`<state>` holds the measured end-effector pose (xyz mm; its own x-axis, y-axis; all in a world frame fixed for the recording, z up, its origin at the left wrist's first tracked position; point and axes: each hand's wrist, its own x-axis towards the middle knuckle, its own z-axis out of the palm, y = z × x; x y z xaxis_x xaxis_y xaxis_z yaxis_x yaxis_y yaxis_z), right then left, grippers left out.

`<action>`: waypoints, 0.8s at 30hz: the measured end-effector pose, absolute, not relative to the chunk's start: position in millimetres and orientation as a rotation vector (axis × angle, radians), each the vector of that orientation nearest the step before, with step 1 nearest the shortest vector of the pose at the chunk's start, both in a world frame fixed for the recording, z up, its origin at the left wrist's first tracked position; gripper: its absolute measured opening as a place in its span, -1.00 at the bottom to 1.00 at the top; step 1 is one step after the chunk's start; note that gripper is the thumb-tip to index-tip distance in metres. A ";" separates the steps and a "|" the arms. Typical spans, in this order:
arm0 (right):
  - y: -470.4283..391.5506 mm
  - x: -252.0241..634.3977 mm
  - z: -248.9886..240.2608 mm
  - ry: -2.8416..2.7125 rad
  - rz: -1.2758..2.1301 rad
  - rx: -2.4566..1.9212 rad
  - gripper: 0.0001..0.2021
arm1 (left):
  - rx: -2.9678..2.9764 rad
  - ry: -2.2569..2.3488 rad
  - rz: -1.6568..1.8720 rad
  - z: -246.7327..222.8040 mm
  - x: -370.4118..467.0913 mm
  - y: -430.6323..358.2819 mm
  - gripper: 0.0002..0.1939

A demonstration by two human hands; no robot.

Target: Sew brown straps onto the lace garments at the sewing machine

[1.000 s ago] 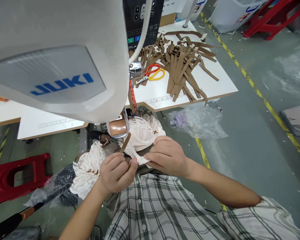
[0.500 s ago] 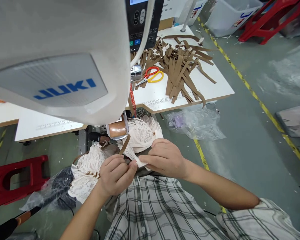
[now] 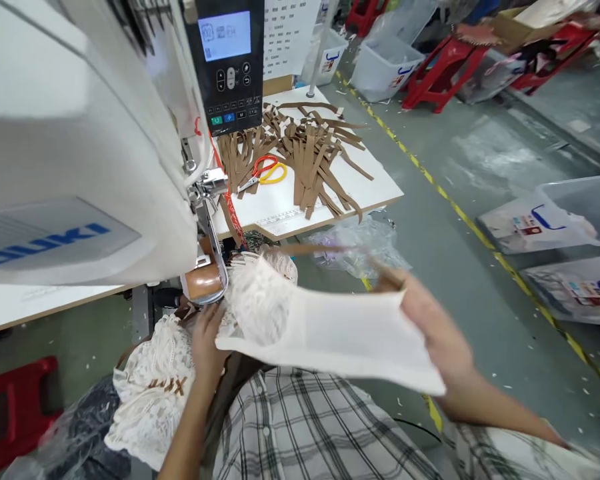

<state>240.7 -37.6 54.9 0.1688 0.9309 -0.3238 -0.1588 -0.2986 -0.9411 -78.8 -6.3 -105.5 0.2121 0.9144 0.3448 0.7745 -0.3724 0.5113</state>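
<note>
My right hand (image 3: 433,327) grips a white lace garment piece (image 3: 330,330) and holds it stretched out to the right, blurred by motion, with a brown strap (image 3: 330,249) trailing above it. My left hand (image 3: 207,343) rests on the lace fabric just below the copper-coloured sewing machine arm (image 3: 203,283); its fingers are partly hidden behind the cloth. More white lace with brown stitching (image 3: 147,393) hangs over my lap to the left.
A white JUKI sewing machine (image 3: 75,167) with a control panel (image 3: 227,63) fills the left. On the white table (image 3: 375,190) lie several brown straps (image 3: 305,147) and red-yellow scissors (image 3: 265,170). Plastic bins (image 3: 555,217), red stools (image 3: 440,73) and a clear bag (image 3: 350,243) stand on the floor.
My right hand has swung out to the right, pulling the lace piece away from the left hand. The hands were close together pinching the fabric; my head has turned up and right.
</note>
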 end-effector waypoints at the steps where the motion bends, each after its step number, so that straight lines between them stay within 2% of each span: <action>1: -28.8 267.1 51.5 -0.838 1.064 -1.608 -0.53 | 2.282 1.630 0.973 -105.8 -85.0 -1.0 -0.53; 2: -18.0 292.4 45.0 -0.919 0.831 -1.779 -0.56 | 2.328 1.653 1.060 -105.0 -85.8 3.2 -0.55; 4: 4.5 334.5 23.5 -1.007 0.738 -1.909 -0.62 | 2.450 1.674 1.063 -101.8 -69.7 8.9 -0.55; 7: 25.1 363.0 -20.8 -1.191 0.700 -2.089 -0.55 | 2.545 1.510 0.409 -100.5 -18.1 14.7 -0.40; 9: 26.1 354.9 -51.5 -1.356 0.685 -2.133 -0.42 | 2.510 1.484 0.215 -105.0 11.1 18.4 -0.29; 13: 18.3 287.9 -100.2 -1.850 0.809 -1.943 -0.18 | 2.459 1.531 0.140 -121.7 17.1 24.0 -0.43; 16: 26.6 222.9 -118.6 -2.412 0.712 -1.615 -0.06 | 2.370 1.636 0.089 -135.2 -3.9 22.5 -0.60; 19: 49.4 176.3 -127.5 -2.594 0.643 -1.363 -0.17 | 2.257 1.743 0.074 -145.0 -19.7 15.7 -0.72; 24: 74.4 173.7 -143.2 -2.565 0.664 -1.407 -0.35 | 2.170 1.809 0.243 -119.6 -62.5 -21.5 -0.53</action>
